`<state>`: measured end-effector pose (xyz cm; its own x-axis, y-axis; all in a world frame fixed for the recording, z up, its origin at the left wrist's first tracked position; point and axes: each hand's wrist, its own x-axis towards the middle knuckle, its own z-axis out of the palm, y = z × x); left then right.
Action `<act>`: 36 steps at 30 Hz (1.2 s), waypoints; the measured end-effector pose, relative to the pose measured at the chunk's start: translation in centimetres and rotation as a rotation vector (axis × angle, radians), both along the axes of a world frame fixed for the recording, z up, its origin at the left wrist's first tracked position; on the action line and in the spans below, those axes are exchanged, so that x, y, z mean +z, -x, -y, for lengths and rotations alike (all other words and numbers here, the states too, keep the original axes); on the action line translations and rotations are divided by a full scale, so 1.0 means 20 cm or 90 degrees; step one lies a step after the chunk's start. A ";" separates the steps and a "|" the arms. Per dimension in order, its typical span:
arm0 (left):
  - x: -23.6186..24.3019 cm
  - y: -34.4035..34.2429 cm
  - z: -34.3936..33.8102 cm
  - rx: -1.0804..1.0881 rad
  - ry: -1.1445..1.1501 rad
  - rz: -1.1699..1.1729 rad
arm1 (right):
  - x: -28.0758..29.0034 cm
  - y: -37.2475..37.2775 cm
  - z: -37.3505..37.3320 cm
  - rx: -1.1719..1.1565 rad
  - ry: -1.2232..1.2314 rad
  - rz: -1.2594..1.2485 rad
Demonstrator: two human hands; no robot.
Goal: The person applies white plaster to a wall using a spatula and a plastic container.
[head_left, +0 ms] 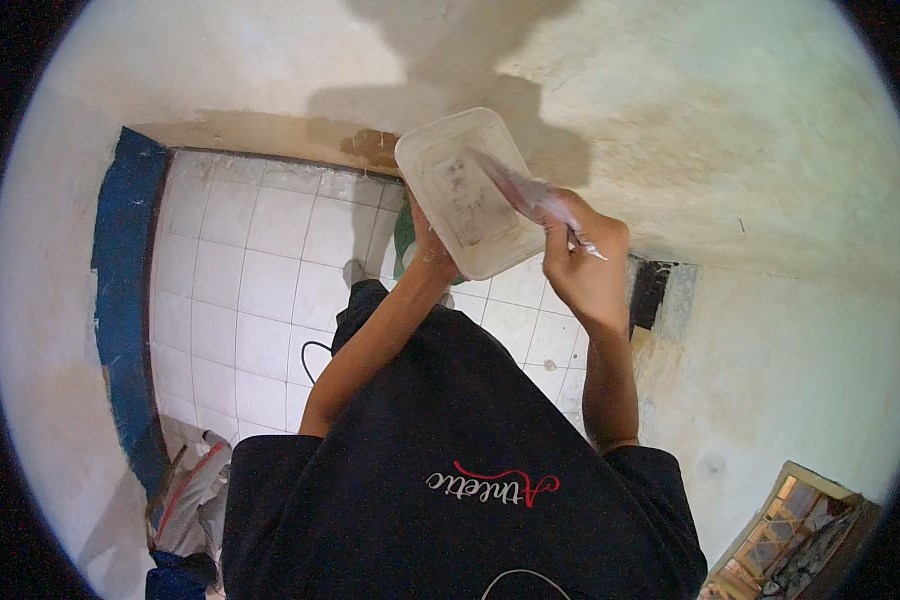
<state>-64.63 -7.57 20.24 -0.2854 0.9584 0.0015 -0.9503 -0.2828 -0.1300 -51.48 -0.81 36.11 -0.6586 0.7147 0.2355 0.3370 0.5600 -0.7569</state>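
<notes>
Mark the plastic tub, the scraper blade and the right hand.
plastic tub (450,175): head view, on its pale inner bottom.
scraper blade (515,188): head view, mid-blade over the tub.
right hand (585,265): head view, back of the hand.

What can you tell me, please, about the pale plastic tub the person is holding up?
The tub is a shallow, rounded-rectangular container of whitish, translucent-looking plastic, smeared inside with pale residue. It is held up tilted, its open side facing the camera, in front of a plastered wall. The left hand grips its lower left edge, while the right hand holds a flat scraper blade lying across its inside.
</notes>
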 end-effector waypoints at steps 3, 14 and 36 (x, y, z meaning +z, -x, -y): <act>0.07 0.00 0.00 -0.006 0.154 -0.137 | -0.04 -0.03 0.00 0.059 0.001 0.033; 0.12 0.00 0.00 0.070 0.304 -0.297 | -0.04 -0.03 0.00 0.027 0.040 0.041; -0.06 0.00 -0.02 0.014 0.181 -0.100 | 0.01 0.03 0.09 -0.037 0.010 0.014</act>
